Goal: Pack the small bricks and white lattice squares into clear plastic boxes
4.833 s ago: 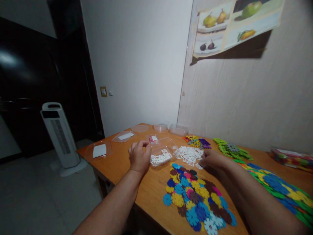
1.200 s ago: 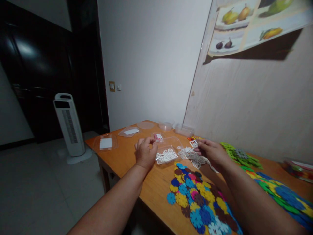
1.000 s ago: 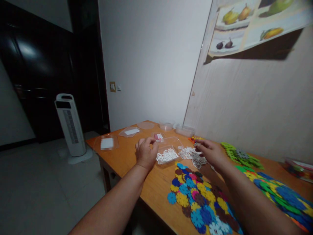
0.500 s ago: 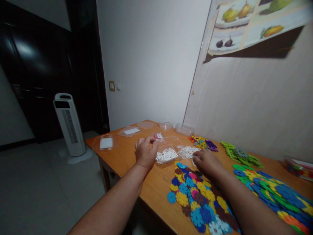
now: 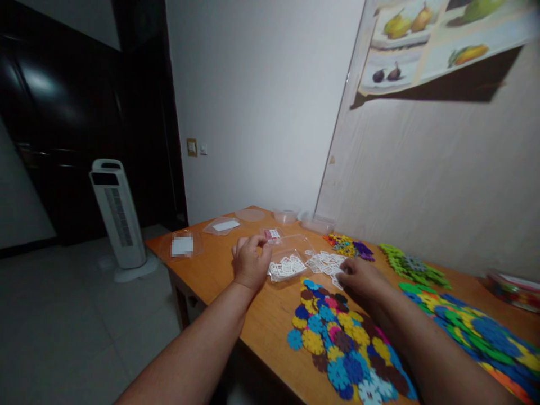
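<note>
A clear plastic box (image 5: 287, 279) holds a heap of thin white openwork pieces (image 5: 289, 265). My left hand (image 5: 252, 263) is closed at the box's left side, fingers curled over its edge; the grip is partly hidden. Right of the box lies a loose pile of the same white plastic pieces (image 5: 325, 262). At the right edge of that pile my right hand (image 5: 363, 275) pinches a white piece, mostly covered by the fingers. Just below both hands spreads a heap of colourful notched plastic discs (image 5: 337, 332).
Clear lids (image 5: 250, 215) and shallow clear containers (image 5: 317, 224) stand along the table's back. Small orange, yellow and purple pieces (image 5: 350, 246), green pieces (image 5: 411, 263) and larger coloured discs (image 5: 472, 326) lie to the right. A white tower fan (image 5: 118, 214) stands left of the table.
My right hand has shifted slightly right at the edge of the white pile, uncovering more of the pieces. My left hand stays at the box.
</note>
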The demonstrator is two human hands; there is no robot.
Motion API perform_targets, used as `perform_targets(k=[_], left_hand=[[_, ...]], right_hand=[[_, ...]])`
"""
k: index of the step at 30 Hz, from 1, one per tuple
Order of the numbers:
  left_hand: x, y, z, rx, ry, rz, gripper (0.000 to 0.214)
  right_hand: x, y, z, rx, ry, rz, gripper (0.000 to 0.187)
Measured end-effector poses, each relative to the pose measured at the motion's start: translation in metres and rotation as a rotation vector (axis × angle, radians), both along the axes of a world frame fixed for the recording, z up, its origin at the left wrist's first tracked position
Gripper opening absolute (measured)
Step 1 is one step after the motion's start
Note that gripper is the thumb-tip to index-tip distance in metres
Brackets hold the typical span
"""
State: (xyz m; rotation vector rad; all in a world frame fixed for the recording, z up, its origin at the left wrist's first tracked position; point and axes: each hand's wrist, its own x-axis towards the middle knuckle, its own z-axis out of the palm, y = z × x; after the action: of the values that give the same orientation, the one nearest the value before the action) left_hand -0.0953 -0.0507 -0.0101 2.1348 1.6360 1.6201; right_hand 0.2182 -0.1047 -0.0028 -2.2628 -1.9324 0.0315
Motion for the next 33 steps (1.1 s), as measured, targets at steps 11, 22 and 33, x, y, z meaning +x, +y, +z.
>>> perform_targets(k=[11, 22, 33], left_hand=[[0.0, 0.001, -0.001, 0.054, -0.011, 0.008, 0.008], [0.0, 0.0, -0.001, 0.038, -0.012, 0.003, 0.009], [0.0, 0.001, -0.002, 0.045, -0.005, 0.002, 0.009]], right_hand=[[0.004, -0.003, 0.006, 0.203, -0.039, -0.156, 0.029], [-0.034, -0.005, 0.037, 0.405, 0.847, 0.092, 0.041], [-0.001, -0.002, -0.007, 0.054, 0.117, 0.072, 0.035]])
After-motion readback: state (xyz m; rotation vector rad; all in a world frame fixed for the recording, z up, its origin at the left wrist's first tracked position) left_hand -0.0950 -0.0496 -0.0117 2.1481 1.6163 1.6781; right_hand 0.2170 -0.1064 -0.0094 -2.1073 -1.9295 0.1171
